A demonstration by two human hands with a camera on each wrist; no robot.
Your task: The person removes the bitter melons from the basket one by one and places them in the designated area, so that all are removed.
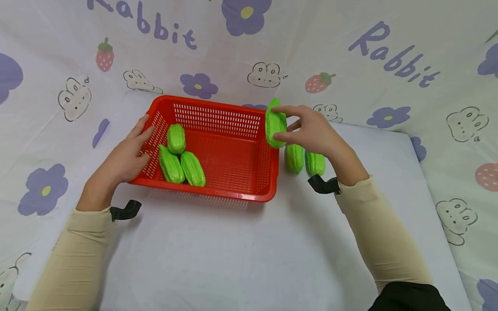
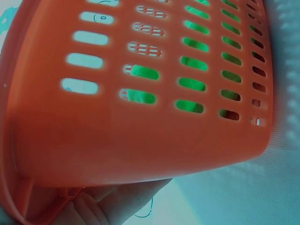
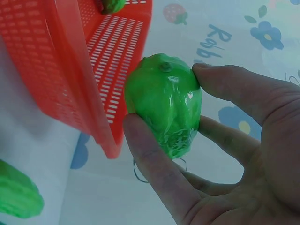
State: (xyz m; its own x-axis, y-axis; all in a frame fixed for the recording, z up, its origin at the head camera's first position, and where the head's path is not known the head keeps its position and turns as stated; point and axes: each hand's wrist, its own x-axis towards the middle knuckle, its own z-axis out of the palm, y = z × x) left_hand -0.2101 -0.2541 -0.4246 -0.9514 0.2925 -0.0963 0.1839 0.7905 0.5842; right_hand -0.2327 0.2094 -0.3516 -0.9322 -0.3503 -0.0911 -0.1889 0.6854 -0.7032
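My left hand point(image 1: 126, 155) grips the left rim of a red plastic basket point(image 1: 218, 192), fingers lying over the edge. Inside, toward the left end, lie three glossy green bitter melons, one point(image 1: 176, 139) behind the other two point(image 1: 171, 166). Through the slots in the left wrist view, patches of green show behind the basket's wall point(image 2: 117, 145). My right hand point(image 1: 311, 129) pinches another bitter melon point(image 1: 275, 125) between thumb and fingertips, above the basket's right rim. The right wrist view shows that melon point(image 3: 164, 103) end-on, beside the basket wall.
Two more bitter melons lie on the white table right of the basket, one point(image 1: 294, 159) nearer it, the other point(image 1: 315, 163) under my right wrist. A cloth point(image 1: 218, 56) printed with rabbits, flowers and strawberries hangs behind the table point(image 1: 218, 259).
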